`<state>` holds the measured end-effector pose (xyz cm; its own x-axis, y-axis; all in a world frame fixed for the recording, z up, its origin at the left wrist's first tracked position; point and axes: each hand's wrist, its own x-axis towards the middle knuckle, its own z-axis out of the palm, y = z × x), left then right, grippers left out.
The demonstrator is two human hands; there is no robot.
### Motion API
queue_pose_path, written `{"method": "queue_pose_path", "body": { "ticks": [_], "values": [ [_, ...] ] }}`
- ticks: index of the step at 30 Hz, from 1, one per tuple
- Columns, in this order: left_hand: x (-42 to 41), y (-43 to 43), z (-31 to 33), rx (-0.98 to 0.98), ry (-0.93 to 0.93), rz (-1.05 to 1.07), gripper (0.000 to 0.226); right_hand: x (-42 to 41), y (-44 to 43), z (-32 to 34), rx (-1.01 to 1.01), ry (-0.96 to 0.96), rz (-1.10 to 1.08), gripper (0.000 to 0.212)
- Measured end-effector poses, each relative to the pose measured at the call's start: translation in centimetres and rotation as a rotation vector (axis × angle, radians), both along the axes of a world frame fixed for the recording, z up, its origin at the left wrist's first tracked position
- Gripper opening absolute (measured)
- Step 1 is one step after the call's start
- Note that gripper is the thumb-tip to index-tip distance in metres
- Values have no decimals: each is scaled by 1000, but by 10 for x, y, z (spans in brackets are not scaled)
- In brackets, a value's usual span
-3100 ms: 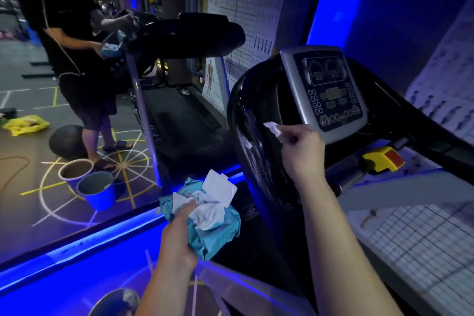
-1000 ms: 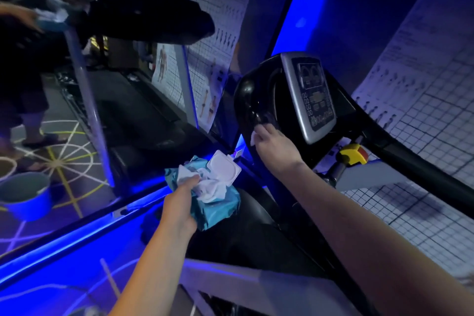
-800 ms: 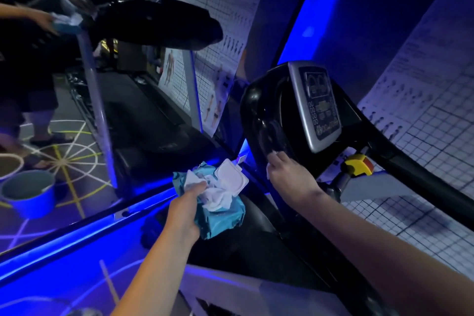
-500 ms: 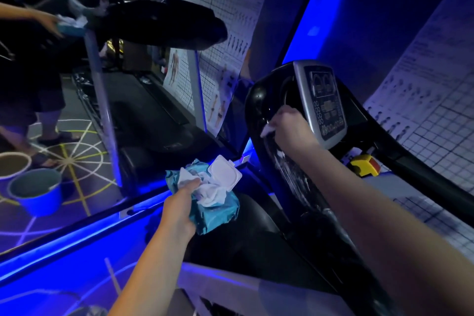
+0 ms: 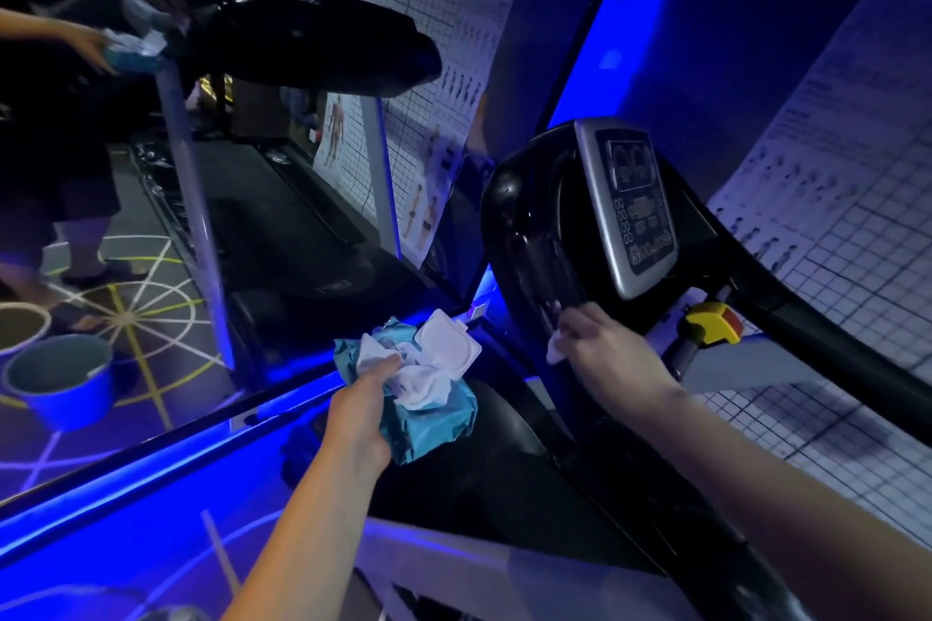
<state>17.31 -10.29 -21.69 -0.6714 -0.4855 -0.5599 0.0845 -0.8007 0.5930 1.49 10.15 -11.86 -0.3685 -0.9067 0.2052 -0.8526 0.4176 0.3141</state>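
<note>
My left hand [image 5: 360,411] grips a teal pack of wet wipes [image 5: 428,411] with its white lid flipped open and crumpled white wipes sticking out. My right hand [image 5: 607,353] holds a small white wipe [image 5: 554,349] and presses it against the glossy black housing [image 5: 524,237] of a treadmill console, low on its left side. The grey control panel [image 5: 633,212] sits just above and to the right of that hand. A yellow and red safety key [image 5: 712,323] is right of my right hand.
A second treadmill [image 5: 302,237] stands to the left, where another person [image 5: 60,126] wipes its console. Two buckets [image 5: 60,386] sit on the marked floor at far left. Gridded exercise posters [image 5: 832,237] cover the walls. Blue light strips line the floor edge.
My right hand has slid down the black console housing from near the panel's top to its lower edge, dragging the wipe. The left hand keeps the pack in about the same place.
</note>
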Motion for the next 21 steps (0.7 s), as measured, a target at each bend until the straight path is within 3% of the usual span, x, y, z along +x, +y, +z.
{"method": "queue_pose_path", "body": {
  "ticks": [3,8,10,13,16,18,21],
  "values": [
    [2,0,1,-17,2,-3,26,3,6,-11,-56,-47,-19,33],
    [-4,-5,-3,-34,-5,-2,38,-19,-14,17,-377,-100,-24,55],
    [-7,-2,1,-38,1,-25,35,-27,-30,29,-477,-87,-25,49],
    [-9,4,7,-37,16,-59,22,-35,-44,26,-355,-50,-26,34],
    [-10,2,3,-5,25,-71,15,-33,-37,10,-174,-8,11,34],
    [-11,-2,-2,2,-3,-54,19,-28,-28,9,-100,28,18,29],
    [-9,-10,-4,6,-28,-30,44,-21,-7,9,-61,45,55,22]
  ]
}}
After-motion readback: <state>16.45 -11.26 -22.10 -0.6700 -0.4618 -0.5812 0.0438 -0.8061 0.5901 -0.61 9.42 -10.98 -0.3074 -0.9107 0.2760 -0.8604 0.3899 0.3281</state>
